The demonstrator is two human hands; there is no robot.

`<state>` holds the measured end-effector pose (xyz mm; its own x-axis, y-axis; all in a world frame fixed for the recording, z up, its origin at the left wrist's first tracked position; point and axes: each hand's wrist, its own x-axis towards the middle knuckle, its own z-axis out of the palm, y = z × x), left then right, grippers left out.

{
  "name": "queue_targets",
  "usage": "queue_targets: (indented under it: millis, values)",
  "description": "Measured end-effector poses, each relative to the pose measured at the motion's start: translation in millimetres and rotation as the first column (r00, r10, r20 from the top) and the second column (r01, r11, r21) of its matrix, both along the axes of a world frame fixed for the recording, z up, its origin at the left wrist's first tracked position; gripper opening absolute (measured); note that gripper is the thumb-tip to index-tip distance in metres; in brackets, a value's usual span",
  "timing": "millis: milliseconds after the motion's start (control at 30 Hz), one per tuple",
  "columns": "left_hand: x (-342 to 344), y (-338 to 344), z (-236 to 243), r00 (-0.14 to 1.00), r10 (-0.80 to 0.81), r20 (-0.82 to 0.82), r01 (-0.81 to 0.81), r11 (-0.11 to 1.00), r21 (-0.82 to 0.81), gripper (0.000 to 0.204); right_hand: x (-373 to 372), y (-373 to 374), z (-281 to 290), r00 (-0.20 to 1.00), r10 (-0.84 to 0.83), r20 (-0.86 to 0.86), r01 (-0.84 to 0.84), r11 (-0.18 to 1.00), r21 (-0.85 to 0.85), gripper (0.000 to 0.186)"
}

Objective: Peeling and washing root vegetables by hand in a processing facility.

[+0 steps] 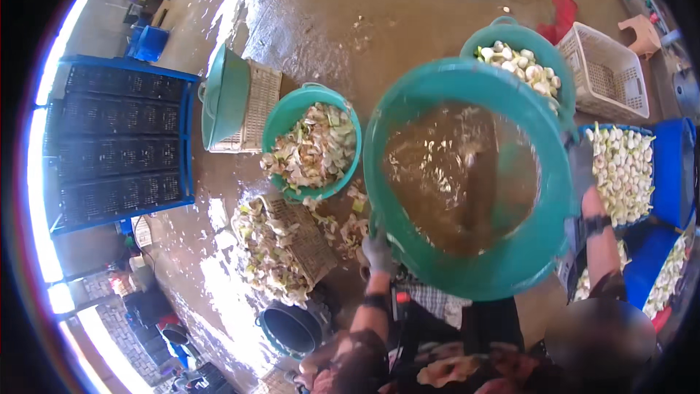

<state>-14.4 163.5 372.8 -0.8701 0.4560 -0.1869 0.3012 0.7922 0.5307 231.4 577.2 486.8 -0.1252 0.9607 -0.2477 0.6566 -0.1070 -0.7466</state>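
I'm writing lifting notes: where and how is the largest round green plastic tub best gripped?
Probably grip the tub by its rim from the wearer's side, the grey-gloved left hand and right hand on opposite sides: it is broad and round, and brown liquid inside could spill from a one-sided hold.

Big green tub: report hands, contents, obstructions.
Left hand gripping left side; right hand at right side, grip unclear. Big green tub: brown water inside. Bulb-filled tub just beyond.

No lettering, label, brand, number or sign was legible on anything in the head view.
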Motion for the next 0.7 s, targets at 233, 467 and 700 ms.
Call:
queue_targets:
  millis: [233,467,700]
  values:
    - [-111,156,93,0.751,0.291,0.593,-0.46,0.875,0.153,0.017,-69,113,35,0.977,0.127,0.172,-0.131,0.991,0.011,0.037]
    - [-177,252,58,0.935,0.178,0.308,-0.212,0.974,0.081,0.029,-135,206,50,0.943,0.031,0.33,-0.065,0.994,0.09,0.043]
    - [-348,373,96,0.902,0.032,0.43,-0.078,0.993,0.091,0.034,-296,292,83,0.981,-0.074,0.177,0.085,0.995,-0.055,0.035]
